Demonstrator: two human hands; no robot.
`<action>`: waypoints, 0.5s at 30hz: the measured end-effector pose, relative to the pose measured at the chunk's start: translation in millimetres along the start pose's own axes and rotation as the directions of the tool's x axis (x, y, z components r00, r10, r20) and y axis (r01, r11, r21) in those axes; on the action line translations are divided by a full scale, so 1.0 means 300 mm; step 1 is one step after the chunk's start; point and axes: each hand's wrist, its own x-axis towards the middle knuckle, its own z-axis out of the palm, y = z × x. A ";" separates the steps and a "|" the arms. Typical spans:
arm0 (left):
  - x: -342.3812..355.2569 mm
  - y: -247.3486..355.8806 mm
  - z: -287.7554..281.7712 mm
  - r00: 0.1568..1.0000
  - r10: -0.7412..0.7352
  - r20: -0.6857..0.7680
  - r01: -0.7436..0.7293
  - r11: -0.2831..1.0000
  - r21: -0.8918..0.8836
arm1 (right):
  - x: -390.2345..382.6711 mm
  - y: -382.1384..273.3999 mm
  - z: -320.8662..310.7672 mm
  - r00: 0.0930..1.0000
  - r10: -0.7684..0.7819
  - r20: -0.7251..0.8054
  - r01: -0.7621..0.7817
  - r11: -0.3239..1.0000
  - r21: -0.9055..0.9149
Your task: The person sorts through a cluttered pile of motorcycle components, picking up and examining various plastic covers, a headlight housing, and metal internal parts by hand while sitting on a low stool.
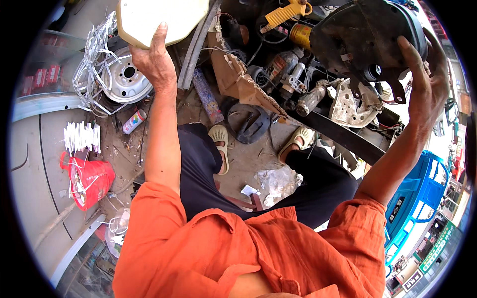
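Observation:
My left hand (pixel 158 67) grips the near edge of a cream-coloured flat panel with angled corners (pixel 161 22), its thumb on top and its other fingers hidden beneath. The panel runs out of view at the top. At the upper right, my right hand (pixel 431 82) is closed on the side of a large, dusty black shell-like part (pixel 365 42), thumb against its face. Metal brackets and a round black knob (pixel 372 72) show at the shell's lower edge. The two pieces are held well apart, on either side of a heap of parts.
A torn cardboard box (pixel 238 82) holds greasy metal parts, and a yellow-handled tool (pixel 285 15) lies at its far side. To the left are a white wheel rim (pixel 126 77), a spray can (pixel 134 121) and a red bucket (pixel 94 181). A blue vehicle (pixel 412 198) stands at right.

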 end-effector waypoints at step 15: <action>0.024 -0.047 -0.036 0.975 -0.224 0.001 0.221 0.961 -0.166 | 0.162 0.399 0.177 0.894 0.251 0.372 -0.209 0.966 -0.150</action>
